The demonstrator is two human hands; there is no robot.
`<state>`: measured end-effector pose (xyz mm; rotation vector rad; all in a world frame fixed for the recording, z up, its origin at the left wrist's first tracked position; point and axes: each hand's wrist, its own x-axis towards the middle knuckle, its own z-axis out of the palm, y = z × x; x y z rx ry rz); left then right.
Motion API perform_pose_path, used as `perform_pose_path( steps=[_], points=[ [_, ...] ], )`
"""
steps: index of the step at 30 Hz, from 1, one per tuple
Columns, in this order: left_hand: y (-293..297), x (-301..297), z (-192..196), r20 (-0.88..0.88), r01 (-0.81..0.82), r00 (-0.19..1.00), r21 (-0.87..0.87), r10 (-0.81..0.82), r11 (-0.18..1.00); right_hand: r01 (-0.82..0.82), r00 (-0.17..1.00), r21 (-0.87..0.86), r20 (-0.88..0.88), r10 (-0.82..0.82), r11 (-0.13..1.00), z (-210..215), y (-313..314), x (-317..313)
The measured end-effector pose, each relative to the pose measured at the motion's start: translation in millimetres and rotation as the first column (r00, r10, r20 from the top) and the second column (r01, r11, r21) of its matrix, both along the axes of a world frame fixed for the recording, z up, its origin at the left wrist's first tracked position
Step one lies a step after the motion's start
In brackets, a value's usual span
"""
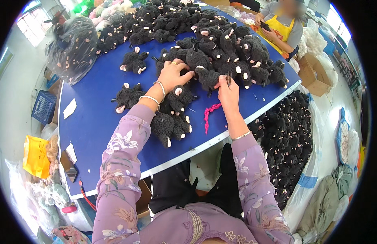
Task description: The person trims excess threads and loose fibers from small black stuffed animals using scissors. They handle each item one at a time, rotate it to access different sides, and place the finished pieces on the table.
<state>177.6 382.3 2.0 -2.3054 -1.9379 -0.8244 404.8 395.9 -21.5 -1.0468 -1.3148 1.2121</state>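
Note:
Over the near edge of the pile, my left hand (175,75) curls its fingers onto a black plush toy (207,78); part of the grip is hidden by the hand itself. My right hand (229,95) is closed round small dark thread snips (229,77), their tips pointing up beside that toy. A pink braided cord (211,113) trails from under the right hand onto the blue table. Loose black plush toys with pale pink ears and feet, one a curly one (162,126), lie around my left wrist.
A large heap of black plush toys (168,24) covers the far part of the blue table (99,152). More fill a big bag (284,142) beside the right edge. A clear sack (72,51) stands far left. A person in a yellow apron (274,30) works across the table.

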Motion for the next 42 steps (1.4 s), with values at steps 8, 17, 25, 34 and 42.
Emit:
perform_pose_path(
  steps=[8, 17, 25, 34, 42],
  points=[
    [-33.7, 8.3, 43.3, 0.55, 0.028, 0.809, 0.314, -0.206, 0.949, 0.044, 0.999, 0.084, -0.02, -0.042, 0.996, -2.8, -14.3, 15.8],
    [-197.9, 18.7, 41.5, 0.183, 0.144, 0.974, -0.046, -0.134, 0.989, -0.043, 0.999, 0.093, 0.034, 0.039, 0.995, -1.2, -23.2, 29.9],
    [-121.0, 51.8, -7.3, 0.215, 0.144, 0.965, 0.043, -0.15, 0.989, -0.115, 0.984, 0.148, 0.155, 0.092, 0.982, -2.8, -23.2, 23.8],
    [-119.7, -70.1, 23.3, 0.309, -0.402, 0.895, 0.249, 0.321, 0.881, -0.086, 0.99, 0.114, 0.121, 0.072, 0.99, -0.1, -22.7, 27.6],
    [-45.9, -173.0, -8.6, 0.26, -0.674, 0.736, 0.192, 0.625, 0.714, -0.096, 0.987, 0.14, 0.145, 0.076, 0.985, 0.6, -24.0, 24.5]
  ],
)
